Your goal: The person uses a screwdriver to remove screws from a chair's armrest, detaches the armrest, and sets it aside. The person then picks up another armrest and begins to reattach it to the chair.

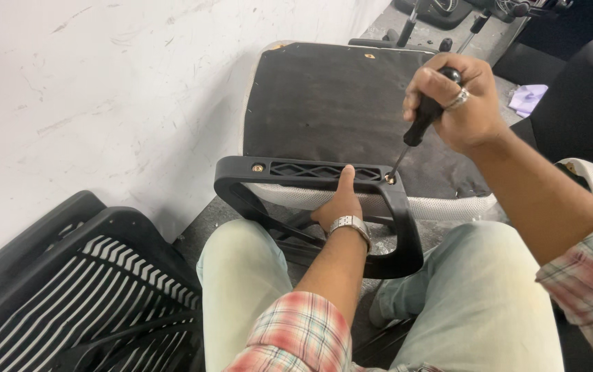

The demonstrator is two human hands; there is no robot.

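Two knees (255, 275) in pale trousers fill the bottom of the view, with plaid sleeves (296, 334) above them. Between the knees the left hand (341, 203), a metal watch (350, 225) on its wrist, grips the top bar of a black plastic armrest (310, 172), thumb pointing up against the bar. That armrest stands upright against the near edge of an upturned chair seat (331, 103), whose dark underside faces the camera and whose pale mesh rim shows along the near edge. A brass screw (258, 167) sits at the left end of the bar. The right hand (458, 100), wearing a ring, is clenched around the black handle of a screwdriver (420, 124); the shaft slants down and left, its tip resting on a screw (390, 180) at the right end of the bar. A black ribbed chair back (83, 289) lies on the floor at the lower left, below a scuffed white wall (103, 89). Chair bases (441, 10) lie beyond the far edge of the seat
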